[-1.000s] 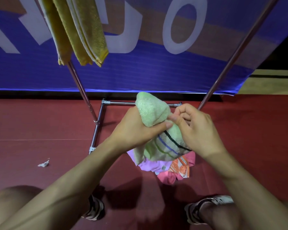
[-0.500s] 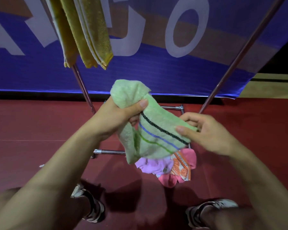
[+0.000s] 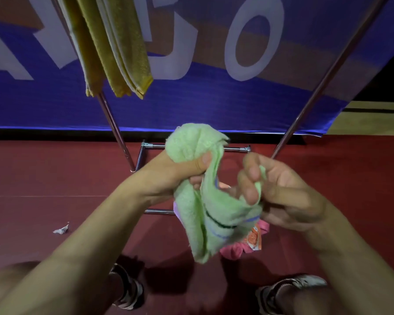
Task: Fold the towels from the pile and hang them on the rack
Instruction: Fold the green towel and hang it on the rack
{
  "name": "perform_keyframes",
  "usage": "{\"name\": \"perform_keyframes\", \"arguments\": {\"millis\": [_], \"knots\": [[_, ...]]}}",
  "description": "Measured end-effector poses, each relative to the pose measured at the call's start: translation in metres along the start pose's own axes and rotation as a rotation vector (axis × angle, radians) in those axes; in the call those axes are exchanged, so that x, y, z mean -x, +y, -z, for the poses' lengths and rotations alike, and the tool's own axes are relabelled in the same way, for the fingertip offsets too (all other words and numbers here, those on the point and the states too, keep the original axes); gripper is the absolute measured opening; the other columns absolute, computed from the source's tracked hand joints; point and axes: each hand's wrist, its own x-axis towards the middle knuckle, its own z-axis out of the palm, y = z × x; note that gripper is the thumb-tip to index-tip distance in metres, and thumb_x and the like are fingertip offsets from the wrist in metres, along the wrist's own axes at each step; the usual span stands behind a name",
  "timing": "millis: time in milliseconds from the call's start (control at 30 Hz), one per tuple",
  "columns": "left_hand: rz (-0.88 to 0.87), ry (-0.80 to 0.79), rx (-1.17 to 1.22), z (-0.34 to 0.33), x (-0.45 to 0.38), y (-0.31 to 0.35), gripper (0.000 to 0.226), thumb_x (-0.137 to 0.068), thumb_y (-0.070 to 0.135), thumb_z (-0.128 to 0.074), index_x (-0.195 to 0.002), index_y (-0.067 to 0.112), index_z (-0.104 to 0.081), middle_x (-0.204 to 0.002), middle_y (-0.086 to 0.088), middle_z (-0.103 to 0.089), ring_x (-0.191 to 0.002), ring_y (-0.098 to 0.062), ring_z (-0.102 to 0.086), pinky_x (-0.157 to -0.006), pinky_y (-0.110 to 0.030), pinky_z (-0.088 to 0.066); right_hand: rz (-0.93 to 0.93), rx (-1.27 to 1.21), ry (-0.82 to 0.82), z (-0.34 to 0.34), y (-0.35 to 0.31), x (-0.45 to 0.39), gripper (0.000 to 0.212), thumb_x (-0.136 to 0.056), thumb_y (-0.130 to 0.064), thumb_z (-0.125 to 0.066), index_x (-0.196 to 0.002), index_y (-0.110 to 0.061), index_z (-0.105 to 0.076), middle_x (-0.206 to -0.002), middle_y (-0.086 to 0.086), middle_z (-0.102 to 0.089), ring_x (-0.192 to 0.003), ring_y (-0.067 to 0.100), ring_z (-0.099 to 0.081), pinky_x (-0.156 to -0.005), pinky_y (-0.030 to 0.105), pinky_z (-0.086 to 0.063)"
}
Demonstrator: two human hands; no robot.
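Yellow terry towels (image 3: 114,46) already hang on chrome tube rack (image 3: 116,130). Left hand (image 3: 168,176) and right hand (image 3: 280,192) both grip bunched, unfolded green striped towel (image 3: 214,201) above pink pile (image 3: 234,248) on floor; pile remains.

Fluffy terry green towel (image 3: 216,214); shiny chrome metal rack (image 3: 116,130)

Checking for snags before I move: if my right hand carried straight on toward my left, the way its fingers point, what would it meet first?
Most likely the right hand would meet the bunched light green striped terry towel it already pinches, then the left hand gripping the upper bunch. Depth is uncertain.
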Motion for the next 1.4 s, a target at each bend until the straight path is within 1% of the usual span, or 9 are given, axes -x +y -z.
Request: {"name": "perform_keyframes", "arguments": {"millis": [100,333,467,667,867,1033,1200,1300,1400], "knots": [[0.031,-0.023,-0.077,-0.009,-0.003,-0.010,0.036,-0.096,0.020,-0.065,-0.103,-0.015,-0.057,-0.088,-0.032,-0.056,-0.087,-0.037,-0.048,-0.079,-0.042,-0.045,-0.021,0.215,0.148,-0.003,0.004,-0.003,0.013,-0.097,-0.016,-0.064,-0.109,-0.012,-0.062,-0.101,0.008,-0.076,-0.109,0.041,-0.064,-0.092,0.033,-0.058],[0.022,0.092,0.071,-0.014,-0.012,-0.019,0.020,-0.097,-0.002,-0.057,-0.115,0.004,-0.066,-0.101,-0.004,-0.078,-0.088,-0.012,-0.074,-0.078,-0.028,-0.060,0.164,0.452,0.564,0.005,-0.003,-0.004,0.017,-0.086,-0.014,-0.063,-0.096,-0.007,-0.052,-0.097,0.013,-0.079,-0.079,0.022,-0.078,-0.073,0.032,-0.063],[-0.013,0.041,-0.011,-0.016,-0.013,-0.009,0.025,-0.100,0.007,-0.050,-0.091,0.019,-0.070,-0.064,0.003,-0.062,-0.057,-0.009,-0.058,-0.059,-0.022,-0.049,0.210,0.463,0.664,0.011,-0.005,-0.004,0.010,-0.074,-0.025,-0.075,-0.079,-0.018,-0.070,-0.087,0.007,-0.079,-0.073,0.014,-0.075,-0.064,0.024,-0.060],[-0.080,0.127,-0.091,-0.009,-0.011,-0.007,0.009,-0.095,0.014,-0.063,-0.098,0.017,-0.071,-0.083,-0.008,-0.063,-0.072,-0.013,-0.060,-0.065,-0.025,-0.053,0.246,0.489,0.509,0.006,0.005,-0.008,0.012,-0.069,-0.032,-0.085,-0.075,-0.024,-0.078,-0.081,-0.010,-0.069,-0.075,0.007,-0.064,-0.070,0.019,-0.051],[-0.019,-0.005,-0.118,-0.020,-0.009,-0.017,0.017,-0.092,0.007,-0.064,-0.108,0.011,-0.069,-0.095,-0.001,-0.072,-0.086,-0.010,-0.067,-0.073,-0.024,-0.056,0.224,0.699,0.569,0.005,0.019,-0.016,0.033,-0.065,-0.065,-0.086,-0.080,-0.036,-0.079,-0.109,-0.001,-0.040,-0.094,0.020,-0.037,-0.085,0.045,-0.033],[-0.022,0.038,-0.157,-0.023,-0.012,-0.016,0.020,-0.096,-0.001,-0.061,-0.095,0.016,-0.071,-0.084,0.004,-0.071,-0.077,-0.008,-0.066,-0.065,-0.023,-0.055,0.215,0.729,0.603,0.013,0.020,-0.018,0.061,-0.064,-0.067,-0.085,-0.117,-0.043,-0.068,-0.126,0.003,-0.052,-0.104,0.009,-0.059,-0.100,0.035,-0.049],[-0.063,0.194,-0.345,-0.017,-0.014,-0.013,0.014,-0.097,0.006,-0.065,-0.097,0.019,-0.069,-0.084,0.008,-0.073,-0.076,-0.004,-0.065,-0.065,-0.023,-0.054,0.203,0.998,0.818,0.028,0.020,-0.017,0.051,-0.076,-0.069,-0.073,-0.102,-0.030,-0.053,-0.095,-0.008,-0.056,-0.082,0.002,-0.056,-0.082,0.028,-0.051],[-0.084,0.333,-0.622,-0.009,-0.016,-0.018,0.012,-0.098,0.022,-0.069,-0.098,0.011,-0.072,-0.089,-0.008,-0.077,-0.077,-0.014,-0.069,-0.073,-0.041,-0.060,0.063,1.076,0.817,0.027,0.009,-0.011,0.051,-0.090,-0.071,-0.050,-0.089,-0.022,-0.064,-0.075,-0.004,-0.064,-0.074,0.007,-0.058,-0.077,0.047,-0.053],[-0.101,0.307,-0.809,-0.013,-0.016,-0.022,0.027,-0.099,0.018,-0.066,-0.076,0.030,-0.060,-0.066,0.025,-0.067,-0.061,0.008,-0.060,-0.062,-0.014,-0.044,-0.088,1.189,0.748,0.021,0.009,-0.006,0.055,-0.091,-0.071,-0.052,-0.092,-0.018,-0.068,-0.076,-0.003,-0.071,-0.073,0.015,-0.066,-0.079,0.049,-0.056]]}}
